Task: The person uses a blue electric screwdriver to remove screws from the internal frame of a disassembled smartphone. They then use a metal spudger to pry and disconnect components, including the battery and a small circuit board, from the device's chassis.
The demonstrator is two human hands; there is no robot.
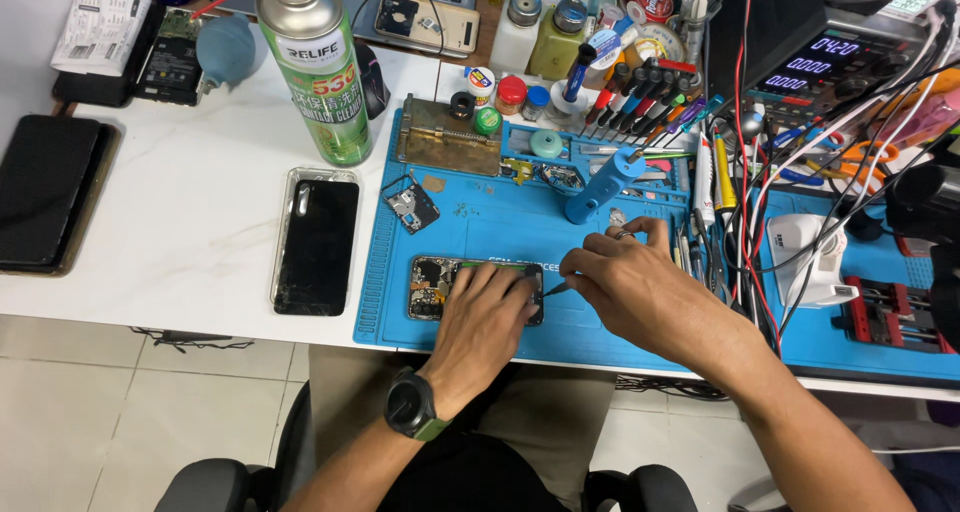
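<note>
Nearest, at 6 o'clock: left hand [487, 317], watch on the wrist, pressed flat on an opened phone [432, 286] lying at the near edge of a blue work mat [520, 227]; fingers spread over the phone's right half, pinning rather than pinching. Exposed circuit parts visible at the phone's left end. At 4 o'clock of that, right hand [632, 287], fingers drawn together and clamped on thin tweezers [556, 288], tip touching the phone's right end.

Little room between phone and mat's near edge; mat's edge just short of the white table's [180, 202] own front edge. Open mat surface at 12 o'clock of the phone, broken only by a small dark part [411, 208] and a few specks.

At 9 o'clock, off the mat: a black phone inside a clear case [316, 240], near the table front. Bare white tabletop farther left, then a dark flat case [45, 192] at the left edge.

Farther, at 12 o'clock: a blue electric screwdriver [603, 184] leaning on the mat, a brass-coloured metal block [447, 137], small capped jars [510, 94] just behind it. At 11 o'clock, a tall green spray can [316, 72] upright.

At 1 o'clock, a rack holding screwdrivers [640, 97] upright, handles crowded together; bottles [540, 37] behind. At 2 o'clock, tangled red and black leads [745, 172] crossing the mat's right side, a bench power supply [830, 67] at the far edge; scant free space there.
</note>
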